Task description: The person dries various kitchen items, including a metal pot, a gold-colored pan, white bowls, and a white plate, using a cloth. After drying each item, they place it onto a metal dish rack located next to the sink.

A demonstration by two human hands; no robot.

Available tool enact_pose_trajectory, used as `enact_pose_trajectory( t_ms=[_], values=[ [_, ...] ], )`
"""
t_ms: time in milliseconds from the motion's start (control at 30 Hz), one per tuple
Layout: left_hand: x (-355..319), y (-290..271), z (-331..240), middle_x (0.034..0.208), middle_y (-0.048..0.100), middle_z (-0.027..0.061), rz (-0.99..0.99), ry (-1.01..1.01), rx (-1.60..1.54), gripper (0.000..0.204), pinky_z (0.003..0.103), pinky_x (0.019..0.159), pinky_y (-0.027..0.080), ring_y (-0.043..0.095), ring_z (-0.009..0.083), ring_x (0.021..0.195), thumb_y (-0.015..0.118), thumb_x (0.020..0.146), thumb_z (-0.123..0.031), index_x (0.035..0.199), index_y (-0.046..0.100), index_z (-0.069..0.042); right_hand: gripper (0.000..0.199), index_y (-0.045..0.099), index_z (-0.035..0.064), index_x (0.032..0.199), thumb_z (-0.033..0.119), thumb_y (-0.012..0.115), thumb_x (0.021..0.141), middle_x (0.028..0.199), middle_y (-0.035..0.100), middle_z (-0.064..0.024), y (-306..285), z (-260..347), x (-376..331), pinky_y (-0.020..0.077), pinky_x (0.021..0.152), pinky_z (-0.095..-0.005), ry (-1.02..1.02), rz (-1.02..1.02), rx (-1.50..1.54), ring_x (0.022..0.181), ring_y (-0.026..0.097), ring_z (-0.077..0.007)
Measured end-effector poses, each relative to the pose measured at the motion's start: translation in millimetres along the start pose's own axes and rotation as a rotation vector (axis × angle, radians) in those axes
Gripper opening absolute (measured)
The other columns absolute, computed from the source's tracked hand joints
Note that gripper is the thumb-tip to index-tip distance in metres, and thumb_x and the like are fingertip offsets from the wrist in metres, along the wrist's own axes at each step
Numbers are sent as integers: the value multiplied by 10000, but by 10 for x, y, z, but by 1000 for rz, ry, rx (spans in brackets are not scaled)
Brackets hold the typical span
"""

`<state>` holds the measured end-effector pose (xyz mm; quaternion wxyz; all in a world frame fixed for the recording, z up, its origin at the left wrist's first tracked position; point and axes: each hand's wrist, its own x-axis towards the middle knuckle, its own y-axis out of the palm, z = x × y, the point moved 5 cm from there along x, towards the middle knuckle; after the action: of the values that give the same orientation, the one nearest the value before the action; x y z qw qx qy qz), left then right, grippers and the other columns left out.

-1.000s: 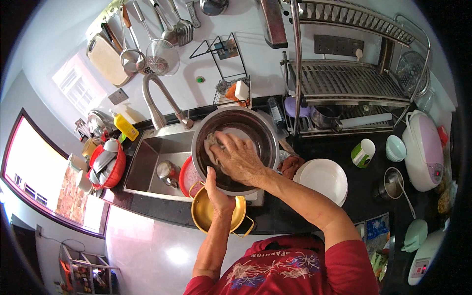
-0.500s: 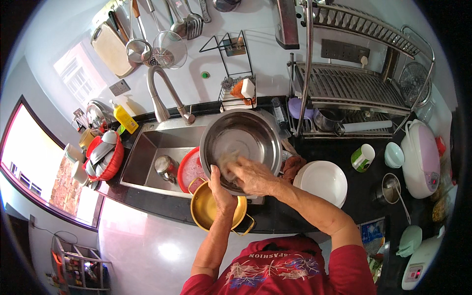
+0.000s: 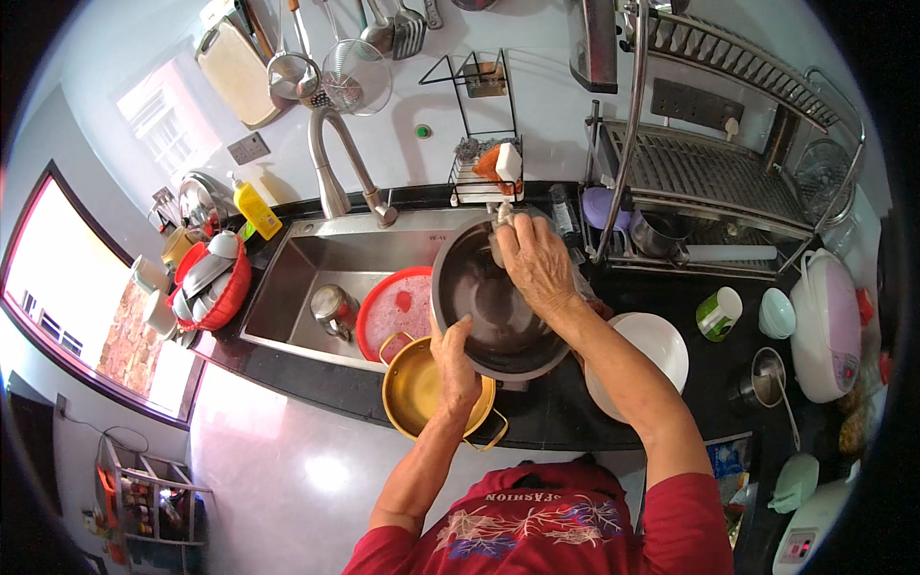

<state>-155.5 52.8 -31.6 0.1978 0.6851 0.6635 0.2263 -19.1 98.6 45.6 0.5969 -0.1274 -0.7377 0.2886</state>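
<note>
A large steel bowl is tilted over the right end of the sink. My left hand grips its near rim. My right hand reaches across the bowl and presses a pale scrubbing cloth against the far rim, fingers closed on it. Below the bowl sits a yellow pot with wire handles on the counter edge.
In the steel sink lie a red strainer and a metal cup. A white plate sits right of the bowl. A curved tap, a dish rack, a red basket and a rice cooker stand around.
My right hand has moved from the bowl's near inside up to its far rim with the cloth. The bowl has tipped more upright. My left hand stays on the near rim.
</note>
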Motion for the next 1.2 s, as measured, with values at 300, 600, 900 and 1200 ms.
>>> enact_pose_trajectory(
  t_ms=[300,600,900,1200],
  values=[
    [47,42,-218,1317,433,137,-55,295,332,592,319,1006,330,432,228,1178,474,828,-112,1396,333,-22,268,594,41,940,28,639,676,922,514,-109,-12,243,-742,470,668,-391,150,382,259,861,504,-308],
    [238,-266,-34,1255,499,141,-137,-213,-438,482,487,961,423,517,318,1132,471,790,-158,1248,436,-13,270,519,19,975,-19,551,709,904,498,-146,-785,340,-927,457,704,-382,359,-52,782,797,532,-303],
    [-217,121,295,935,611,226,15,-742,-549,248,441,622,546,624,339,793,444,760,-8,961,529,109,180,470,22,1044,126,500,901,1068,462,-132,-872,56,-645,382,894,-355,391,-433,833,963,484,-237],
    [-456,-16,342,963,635,187,49,-871,-379,331,430,545,568,642,334,806,466,766,-37,1074,526,70,391,523,15,1134,21,394,765,1097,577,-75,-766,-637,48,433,844,-245,465,63,1688,901,533,-109]
  ],
)
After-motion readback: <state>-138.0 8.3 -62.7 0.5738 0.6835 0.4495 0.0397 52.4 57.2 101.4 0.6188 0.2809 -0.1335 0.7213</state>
